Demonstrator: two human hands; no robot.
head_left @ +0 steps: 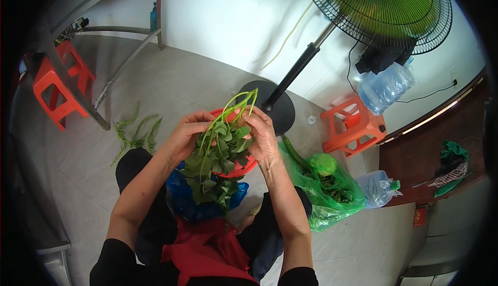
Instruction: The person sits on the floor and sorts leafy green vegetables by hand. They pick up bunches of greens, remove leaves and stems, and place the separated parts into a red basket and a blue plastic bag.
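Leafy greens point(218, 153) with long pale-green stems hang between my two hands, over a red basin point(250, 167) on the floor. My left hand point(190, 134) is closed on the bunch from the left, thumb and fingers pinched at its stems. From the right, my right hand point(262, 133) pinches the stems near their bent upper part; its fingertips are partly hidden by leaves. More leaves droop below toward my lap, over a blue plastic bag point(179, 195) between my knees. Leaves hide much of the basin's inside.
Loose green stalks point(137, 136) lie on the floor at left. A green plastic bag point(337, 210) of vegetables stands at right, beside a clear plastic bottle point(377, 188). Beyond are a standing fan's base point(282, 117), an orange stool point(358, 125) and another stool point(58, 91) under a metal frame.
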